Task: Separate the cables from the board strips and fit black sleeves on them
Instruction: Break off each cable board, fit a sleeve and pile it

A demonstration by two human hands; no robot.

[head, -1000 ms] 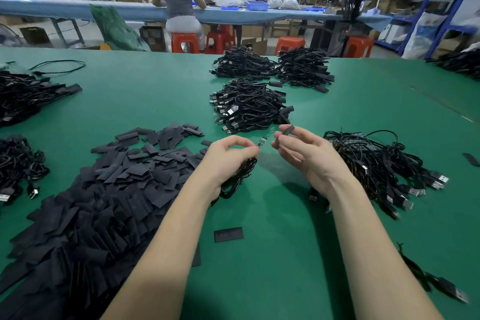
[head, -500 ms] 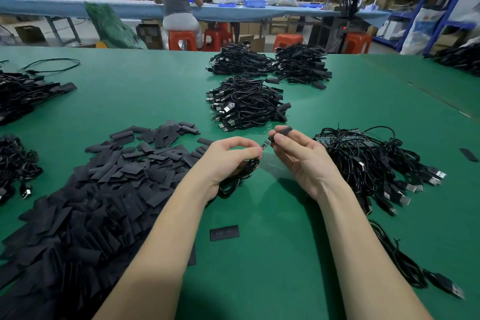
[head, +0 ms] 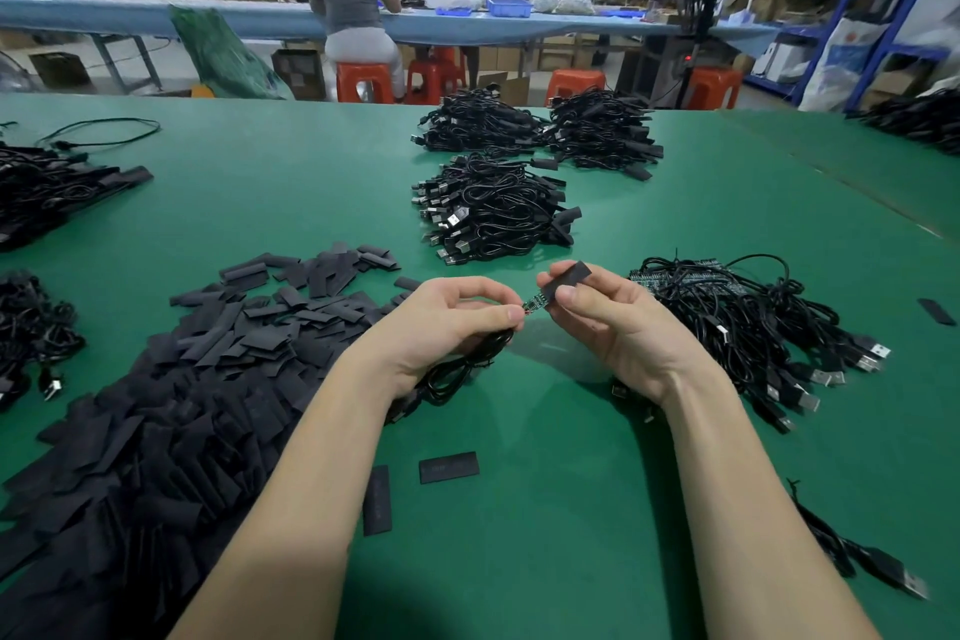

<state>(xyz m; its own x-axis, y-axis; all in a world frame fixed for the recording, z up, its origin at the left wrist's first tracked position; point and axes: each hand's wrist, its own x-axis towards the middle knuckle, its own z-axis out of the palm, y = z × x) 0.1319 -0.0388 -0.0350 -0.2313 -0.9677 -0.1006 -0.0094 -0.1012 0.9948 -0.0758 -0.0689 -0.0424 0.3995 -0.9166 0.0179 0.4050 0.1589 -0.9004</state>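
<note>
Since the earlier frame, the right hand (head: 618,327) had closed toward the left, bringing the black sleeve (head: 571,276) up against the small board (head: 535,301) at frame centre. Sleeve: pinched between right thumb and forefinger, long axis running lower left to upper right, its lower mouth apparently over the board's tip, though the join was too small to tell. Board: thin strip on the same slant, mostly covered by fingertips. Left hand (head: 447,322): fingers curled, thumb and forefinger pinching the board's near end, the coiled cable (head: 457,369) bunched under the palm and partly hidden. Both forearms entered from the bottom edge, over the green table (head: 545,561). Loose sleeves pile (head: 171,411): lower left, cut off by the frame. Unsleeved cables heap (head: 753,327): right of the hands. Finished bundle (head: 493,208): upper centre.
</note>
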